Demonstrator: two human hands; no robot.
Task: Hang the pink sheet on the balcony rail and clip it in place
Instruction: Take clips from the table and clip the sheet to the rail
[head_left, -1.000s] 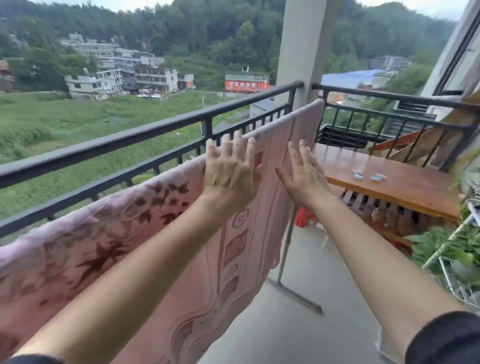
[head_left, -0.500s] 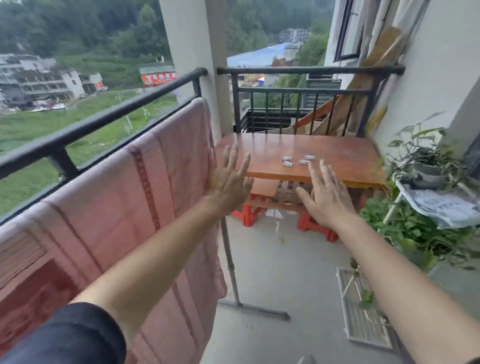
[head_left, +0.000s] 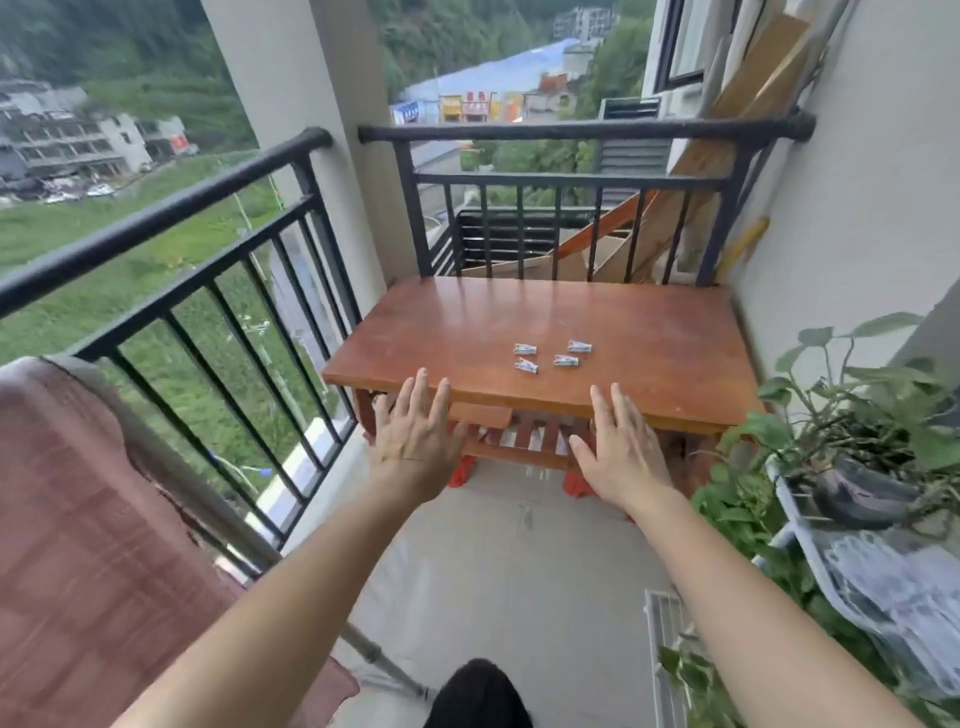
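The pink sheet (head_left: 88, 519) is hanging over a bar at the far left, well away from the wooden table (head_left: 649, 332), and nobody is touching it now. A second ago both palms were smoothing it flat against that bar; now the person is turning away from it and facing the table instead. To my eye that means the hanging is done and the clipping is starting. Four small clips (head_left: 551, 356) are lying in a loose cluster on the table, a little in from its near edge. The left hand (head_left: 415, 441) is stretching out, fingers spread and empty, just short of the table's near edge toward its left end. The right hand (head_left: 618, 447) is doing the same further right, nearer the clips, palm down, holding nothing. The black balcony rail (head_left: 156, 223) is running bare to the left of the table.
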